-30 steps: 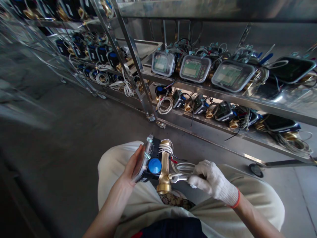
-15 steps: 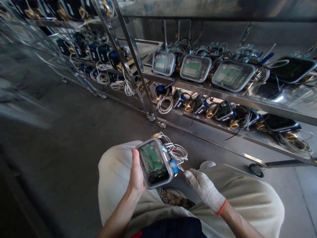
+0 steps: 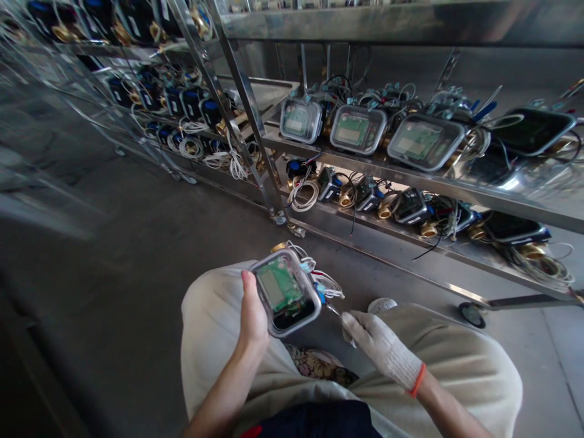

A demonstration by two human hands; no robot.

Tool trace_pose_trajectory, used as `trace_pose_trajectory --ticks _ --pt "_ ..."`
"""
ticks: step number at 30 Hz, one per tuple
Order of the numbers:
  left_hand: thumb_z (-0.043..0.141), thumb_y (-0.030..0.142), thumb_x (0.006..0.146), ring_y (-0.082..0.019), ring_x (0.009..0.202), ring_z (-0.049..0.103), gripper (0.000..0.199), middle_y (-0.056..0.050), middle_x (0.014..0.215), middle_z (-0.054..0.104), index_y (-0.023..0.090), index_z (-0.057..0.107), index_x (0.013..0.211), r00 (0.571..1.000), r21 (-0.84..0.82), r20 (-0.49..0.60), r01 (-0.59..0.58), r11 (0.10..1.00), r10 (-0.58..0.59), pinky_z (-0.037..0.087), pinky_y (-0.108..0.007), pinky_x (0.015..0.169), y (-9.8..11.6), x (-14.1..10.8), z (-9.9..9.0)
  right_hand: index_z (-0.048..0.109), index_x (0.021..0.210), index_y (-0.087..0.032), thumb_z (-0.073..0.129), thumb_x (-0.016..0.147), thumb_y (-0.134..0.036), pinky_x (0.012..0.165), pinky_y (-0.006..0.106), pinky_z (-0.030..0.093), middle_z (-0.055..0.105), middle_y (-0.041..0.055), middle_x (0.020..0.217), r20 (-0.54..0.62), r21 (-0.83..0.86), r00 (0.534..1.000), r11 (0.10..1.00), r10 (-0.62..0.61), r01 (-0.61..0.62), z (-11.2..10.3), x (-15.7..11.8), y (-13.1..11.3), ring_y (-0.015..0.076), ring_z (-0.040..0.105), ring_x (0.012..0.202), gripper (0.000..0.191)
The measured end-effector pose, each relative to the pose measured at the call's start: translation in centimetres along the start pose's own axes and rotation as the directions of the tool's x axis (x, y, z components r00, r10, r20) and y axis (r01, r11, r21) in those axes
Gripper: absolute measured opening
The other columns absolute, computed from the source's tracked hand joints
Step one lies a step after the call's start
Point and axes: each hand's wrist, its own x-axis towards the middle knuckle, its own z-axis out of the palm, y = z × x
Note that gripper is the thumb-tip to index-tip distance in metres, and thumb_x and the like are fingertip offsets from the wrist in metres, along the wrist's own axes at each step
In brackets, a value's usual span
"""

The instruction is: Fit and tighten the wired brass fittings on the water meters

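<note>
My bare left hand (image 3: 254, 313) is closed on the left side of a meter (image 3: 285, 292) with a clear square cover, its thumb along the rim. A green circuit board and a pale display show through the cover. A brass fitting (image 3: 279, 247) sticks out behind the top, and a bundle of white cable (image 3: 329, 284) hangs on the right side. My right hand (image 3: 378, 340), in a white knitted glove, is closed around a slim metal tool (image 3: 333, 309). The tool points at a blue part (image 3: 319, 293) on the meter's right side; whether its tip touches is unclear.
Ahead stands a wheeled metal rack (image 3: 365, 163) carrying several similar meters (image 3: 357, 129) with trailing cables. Another loaded rack (image 3: 201, 67) stands to the left. Its caster and the near rack's wheel (image 3: 472, 314) rest on the grey floor (image 3: 137, 243). My knees are on both sides of the meter.
The meter has tilted and risen slightly, so its display shows more clearly and less cable is visible. My gloved right hand has shifted slightly to the right with the tool.
</note>
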Motion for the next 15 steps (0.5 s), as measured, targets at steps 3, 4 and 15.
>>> trace_pose_trajectory --ticks 3,4,15 --pt "0.029 0.039 0.105 -0.024 0.077 0.07 0.047 -0.009 0.086 0.073 0.01 0.053 0.133 0.999 0.004 -0.011 0.04 0.999 -0.04 0.058 -0.033 0.082 1.8 0.8 0.0 0.058 0.078 -0.019 0.033 0.096 -0.057 0.06 0.026 0.038 0.058 0.0007 0.068 0.021 -0.046 0.999 0.998 -0.05 0.051 -1.6 -0.3 -1.0 0.0131 0.053 0.062 0.049" --pt "0.029 0.034 0.105 -0.022 0.072 0.07 0.045 -0.008 0.082 0.073 0.01 0.05 0.136 0.997 -0.003 -0.002 0.073 0.997 -0.073 0.059 -0.03 0.078 2.2 1.0 -0.2 0.06 0.083 -0.019 0.034 0.097 -0.055 0.06 0.027 0.037 0.059 0.0004 0.068 0.036 -0.046 0.996 0.996 -0.079 0.08 -2.0 -0.3 -1.3 0.013 0.053 0.061 0.047" --pt "0.033 0.037 0.104 -0.029 0.086 0.07 0.045 -0.017 0.097 0.071 0.007 0.066 0.109 0.899 0.065 0.301 0.313 0.947 -0.318 0.058 -0.043 0.086 2.1 1.5 -1.5 0.057 0.078 -0.021 0.038 0.098 -0.048 0.058 0.026 0.031 0.055 -0.0016 0.067 0.114 -0.182 0.946 0.93 -0.302 0.319 -2.8 -0.2 -2.4 0.0108 0.043 0.057 0.039"
